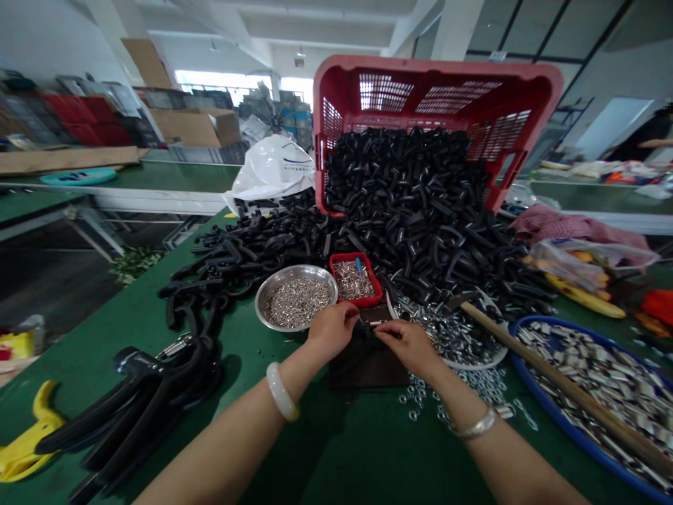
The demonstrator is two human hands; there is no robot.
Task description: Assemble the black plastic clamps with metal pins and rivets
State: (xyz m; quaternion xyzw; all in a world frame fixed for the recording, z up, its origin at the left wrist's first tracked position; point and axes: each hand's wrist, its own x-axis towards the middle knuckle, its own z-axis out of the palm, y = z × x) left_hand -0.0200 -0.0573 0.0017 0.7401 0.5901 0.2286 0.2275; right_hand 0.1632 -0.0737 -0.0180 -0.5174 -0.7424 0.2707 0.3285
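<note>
Hands (371,339) above brown board (368,368).

Left of left hand (332,330): bowl (259,308), silver. Beyond it: tray (362,303), red. Below both hands: slab (368,368), dark brown; tabletop (368,449), green. Right of right hand (413,347): basin (557,426), blue.

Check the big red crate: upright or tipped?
Tipped. The red crate has its open side facing the camera, and black parts spill out over its lower edge onto the green table.

A pale bangle and a silver bracelet show.
</note>
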